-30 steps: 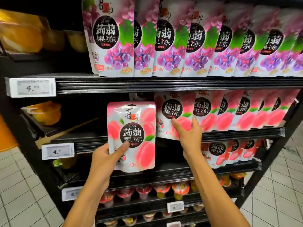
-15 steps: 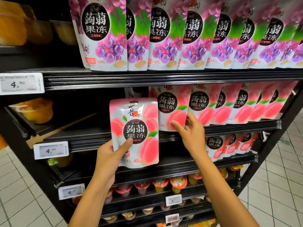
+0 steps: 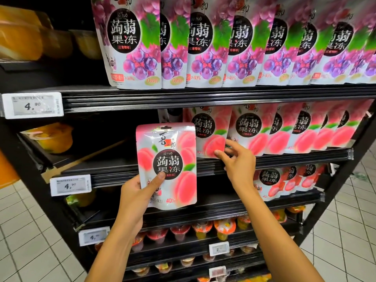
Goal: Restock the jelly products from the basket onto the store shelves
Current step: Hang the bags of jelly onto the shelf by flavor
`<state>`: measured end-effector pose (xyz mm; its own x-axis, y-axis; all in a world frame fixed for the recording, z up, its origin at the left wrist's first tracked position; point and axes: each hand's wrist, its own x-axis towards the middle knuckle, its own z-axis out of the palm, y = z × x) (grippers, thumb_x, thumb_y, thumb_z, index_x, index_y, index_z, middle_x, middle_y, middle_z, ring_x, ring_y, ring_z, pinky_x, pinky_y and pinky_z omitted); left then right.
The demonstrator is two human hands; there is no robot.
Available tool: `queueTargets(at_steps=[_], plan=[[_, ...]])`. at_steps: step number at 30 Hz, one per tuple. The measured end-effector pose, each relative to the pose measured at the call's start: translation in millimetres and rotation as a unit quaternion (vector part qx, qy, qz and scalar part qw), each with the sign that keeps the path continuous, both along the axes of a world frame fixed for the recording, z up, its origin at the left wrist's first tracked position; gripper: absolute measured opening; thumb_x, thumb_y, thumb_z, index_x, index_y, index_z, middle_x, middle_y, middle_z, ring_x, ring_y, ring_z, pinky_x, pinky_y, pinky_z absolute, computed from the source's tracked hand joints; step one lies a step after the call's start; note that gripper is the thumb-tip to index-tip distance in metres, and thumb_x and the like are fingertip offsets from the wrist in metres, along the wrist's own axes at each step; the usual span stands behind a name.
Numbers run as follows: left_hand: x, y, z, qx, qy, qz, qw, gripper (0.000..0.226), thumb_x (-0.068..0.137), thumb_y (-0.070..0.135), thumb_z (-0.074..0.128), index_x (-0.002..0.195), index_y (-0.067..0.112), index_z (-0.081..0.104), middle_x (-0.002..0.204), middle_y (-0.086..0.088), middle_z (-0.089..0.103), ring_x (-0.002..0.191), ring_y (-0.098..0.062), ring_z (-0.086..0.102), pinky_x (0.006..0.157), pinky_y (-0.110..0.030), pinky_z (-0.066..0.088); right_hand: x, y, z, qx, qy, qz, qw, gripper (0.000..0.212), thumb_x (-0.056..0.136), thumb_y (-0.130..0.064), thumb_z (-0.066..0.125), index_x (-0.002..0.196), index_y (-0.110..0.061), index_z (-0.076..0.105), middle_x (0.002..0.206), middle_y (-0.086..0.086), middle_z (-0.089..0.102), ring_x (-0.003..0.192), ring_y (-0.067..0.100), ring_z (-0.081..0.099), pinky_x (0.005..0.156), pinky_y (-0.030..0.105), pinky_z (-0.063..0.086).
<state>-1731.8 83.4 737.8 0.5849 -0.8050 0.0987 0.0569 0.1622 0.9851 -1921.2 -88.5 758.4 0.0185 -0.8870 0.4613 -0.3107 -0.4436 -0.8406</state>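
The left grip (image 3: 133, 195) holds a glossy pink peach-print jelly pouch (image 3: 168, 157) upright by its lower left corner — thumb on the front, fingers curled behind — in front of the black middle shelf (image 3: 284, 157), just left of the matching row. The right grip (image 3: 239, 162) pinches the lower edge of the leftmost standing peach pouch (image 3: 207, 129) in that row.

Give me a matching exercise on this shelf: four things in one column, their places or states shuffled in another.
1. frontmost pink peach jelly pouch
2. purple grape jelly pouches
3. row of small clear plastic jelly cups
4. right hand

A. top visible shelf
B. touching a shelved peach pouch
C. gripped by the left hand
D. low shelf

Pairs: 1-C, 2-A, 3-D, 4-B
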Motion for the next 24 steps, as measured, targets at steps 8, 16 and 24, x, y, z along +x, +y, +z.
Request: queueTargets(at_steps=[8, 16, 24], plan=[[3.3, 1.7, 3.9, 0.001, -0.007, 0.007, 1.0, 0.028, 0.066, 0.047, 0.078, 0.084, 0.025, 0.077, 0.09, -0.005, 0.077, 0.085, -0.019, 0.073, 0.058, -0.019, 0.055, -16.3, -6.4, -3.9, 0.005, 0.01, -0.014, 1.0, 0.036, 0.086, -0.026, 0.073, 0.122, -0.023, 0.067, 0.076, -0.019, 0.066, 0.044, 0.013, 0.058, 0.068, 0.049, 0.057], [-4.5, -9.8, 5.6, 0.014, 0.018, 0.008, 1.0, 0.031, 0.067, 0.045, 0.078, 0.086, 0.021, 0.077, 0.091, -0.006, 0.077, 0.094, -0.029, 0.071, 0.079, -0.039, 0.058, -25.4, -1.1, -2.4, -0.028, -0.01, -0.006, 1.0, 0.031, 0.085, -0.023, 0.074, 0.116, -0.02, 0.068, 0.083, -0.007, 0.072, 0.055, 0.012, 0.068, 0.071, 0.036, 0.058], [-8.6, -22.9, 13.9, 0.006, 0.01, -0.027, 1.0, 0.037, 0.066, 0.046, 0.079, 0.089, 0.018, 0.076, 0.094, -0.012, 0.076, 0.093, -0.03, 0.072, 0.08, -0.042, 0.06, -11.3, 39.3, 3.9, -0.01, -0.069, 0.125, 0.99, 0.006, 0.09, -0.032, 0.068, 0.095, -0.033, 0.07, 0.083, -0.01, 0.072, 0.071, 0.007, 0.067, 0.059, 0.018, 0.051]])
